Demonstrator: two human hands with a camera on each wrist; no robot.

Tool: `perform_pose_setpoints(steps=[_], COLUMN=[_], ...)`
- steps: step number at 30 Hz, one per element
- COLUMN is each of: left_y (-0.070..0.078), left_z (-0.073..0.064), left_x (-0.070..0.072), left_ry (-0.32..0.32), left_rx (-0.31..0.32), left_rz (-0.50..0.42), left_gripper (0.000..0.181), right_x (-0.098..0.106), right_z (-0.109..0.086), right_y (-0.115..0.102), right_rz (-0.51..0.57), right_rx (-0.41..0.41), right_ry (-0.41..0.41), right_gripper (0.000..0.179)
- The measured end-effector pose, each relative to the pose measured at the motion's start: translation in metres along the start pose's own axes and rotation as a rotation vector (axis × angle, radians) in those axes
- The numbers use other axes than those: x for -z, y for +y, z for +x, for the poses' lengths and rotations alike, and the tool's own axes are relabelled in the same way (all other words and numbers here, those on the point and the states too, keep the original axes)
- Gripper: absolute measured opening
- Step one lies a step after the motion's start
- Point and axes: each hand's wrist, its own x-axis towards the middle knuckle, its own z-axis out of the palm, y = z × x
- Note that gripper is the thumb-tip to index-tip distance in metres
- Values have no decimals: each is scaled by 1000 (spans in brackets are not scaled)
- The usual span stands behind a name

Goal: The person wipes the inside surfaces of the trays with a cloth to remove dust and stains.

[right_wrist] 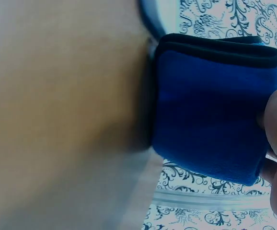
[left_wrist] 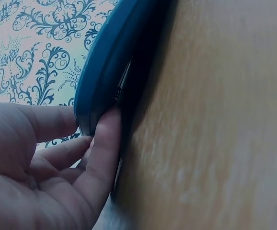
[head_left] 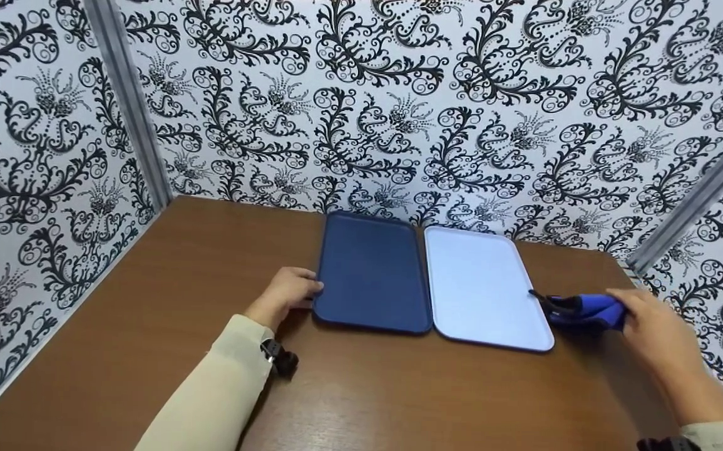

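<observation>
A dark blue tray (head_left: 370,275) lies on the table beside a white tray (head_left: 486,288), their long sides next to each other. My left hand (head_left: 290,289) is at the dark tray's left edge; in the left wrist view its fingers (left_wrist: 107,143) pinch the tray's rim (left_wrist: 93,91), which stands slightly off the wood. To the right of the white tray, my right hand (head_left: 655,326) grips a folded blue cloth (head_left: 593,311) with black edging. The cloth (right_wrist: 210,110) is held upright by its outer end, its lower side close to the table; contact is hard to tell.
The brown wooden table (head_left: 361,394) meets a patterned black-and-white wall (head_left: 374,113) behind the trays. Grey strips (head_left: 126,94) mark the wall's corners. A dark strapped device (head_left: 281,358) sits on the left wrist.
</observation>
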Motion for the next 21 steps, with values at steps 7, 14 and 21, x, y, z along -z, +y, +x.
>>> perform_pose_setpoints(steps=[7, 14, 21], left_y=[1, 6, 9], left_z=[-2, -2, -5], left_x=[0, 3, -1], left_ry=[26, 35, 24], left_rx=[-43, -68, -63], left_rz=[124, 270, 364], left_gripper=[38, 39, 34], right_x=[-2, -8, -13], right_z=[-28, -49, -59], right_y=[2, 4, 9], right_rz=[-50, -57, -100], right_rx=[163, 229, 289], right_ry=[2, -107, -134], right_gripper=[53, 49, 47])
